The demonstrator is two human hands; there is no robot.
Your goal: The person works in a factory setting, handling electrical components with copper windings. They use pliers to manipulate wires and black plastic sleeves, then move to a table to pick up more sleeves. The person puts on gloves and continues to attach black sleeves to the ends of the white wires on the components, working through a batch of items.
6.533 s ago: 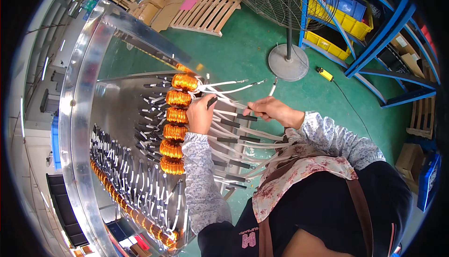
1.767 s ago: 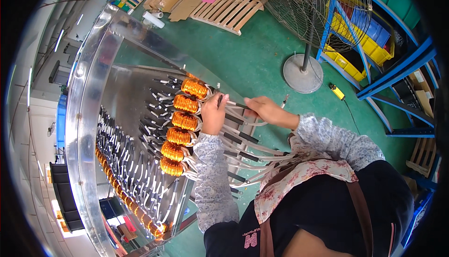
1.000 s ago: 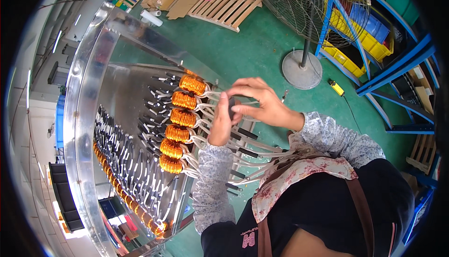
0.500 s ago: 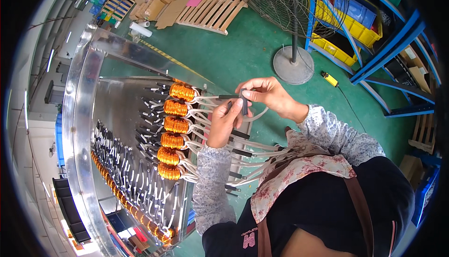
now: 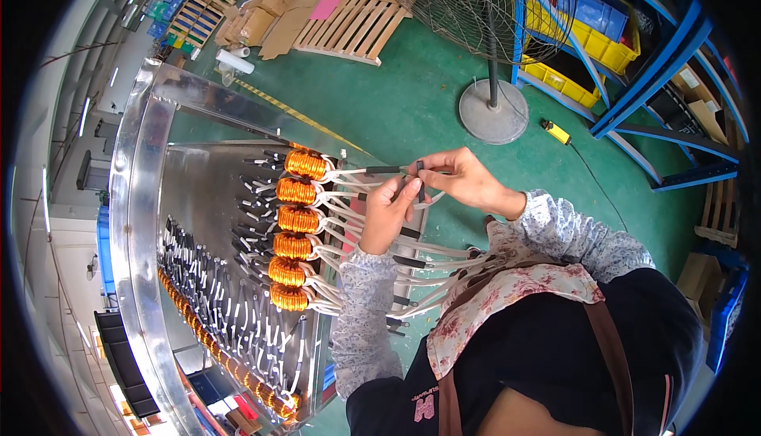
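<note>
My left hand (image 5: 386, 216) and my right hand (image 5: 466, 184) meet above the ends of white cables, fingers pinched. Between the right thumb and fingers a short black sleeve (image 5: 421, 171) stands nearly upright. A second dark piece (image 5: 400, 190) shows at the left fingertips; its far end is hidden. Just beyond the hands, a white cable with a black sleeve (image 5: 384, 170) runs from the topmost copper-wound coil (image 5: 306, 164) toward the right fingertips. Below it, several more coils (image 5: 298, 219) stand in a row, their white leads (image 5: 452, 265) trailing toward my apron.
A metal-framed bench (image 5: 135, 222) holds the coils and many white leads with black ends (image 5: 238, 301). Past the hands stand a fan on a round base (image 5: 493, 111) and a blue rack (image 5: 618, 131) with yellow bins (image 5: 610, 47). A wooden pallet (image 5: 349, 33) lies farther off.
The view has shifted slightly, so the bench and coils sit a little lower. Both hands stay pinched together; the black sleeve between them has turned and now looks narrower.
</note>
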